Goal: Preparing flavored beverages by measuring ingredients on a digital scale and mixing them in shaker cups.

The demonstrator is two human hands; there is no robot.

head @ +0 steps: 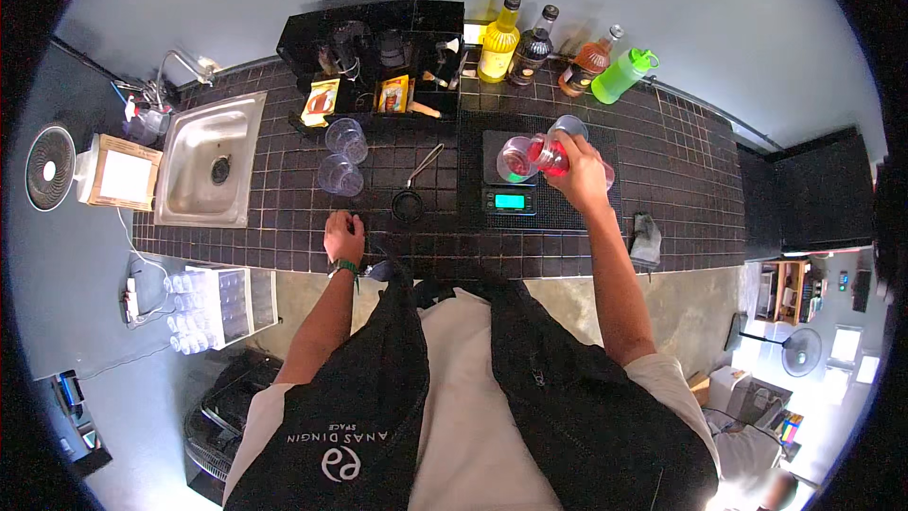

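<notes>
My right hand [580,169] grips a clear bottle of red liquid [557,165], tipped sideways with its mouth to the left. The mouth is at a clear plastic cup [512,165] with some red inside. That cup stands on a black digital kitchen scale [500,189] with a lit display. Partly behind my right hand is another clear cup [569,125]. My left hand [343,234] rests at the counter's front edge, fingers curled in, holding nothing visible. Just beyond it are clear plastic cups [340,176], with a small black round strainer or scoop [408,205] to the right.
Syrup bottles [500,42] and a green squeeze bottle [622,78] line the wall. A black organizer [369,14] holds sachets and brushes. A steel sink [170,184] is at left, a grey cloth [645,240] at right. Another person [748,451] is at lower right.
</notes>
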